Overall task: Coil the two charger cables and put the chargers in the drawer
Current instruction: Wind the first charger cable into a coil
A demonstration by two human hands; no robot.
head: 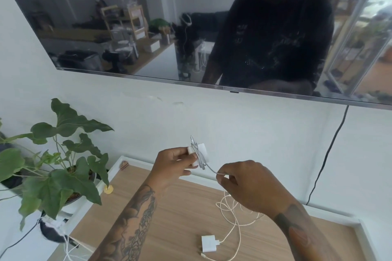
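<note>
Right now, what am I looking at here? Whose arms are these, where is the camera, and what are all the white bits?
No machine here: a person wears a camera on the head, looking down at their own bare hands. The left hand holds a white charger with cable wound around it. The right hand pinches that cable's loose end. On the wooden top lies a second charger, its cable lying in loose loops. A plant stands left; the dark screen above reflects the person.

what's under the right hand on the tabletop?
Loose loops of a white cable on the wooden tabletop, running to the second charger. The right hand covers part of the loops.
</note>
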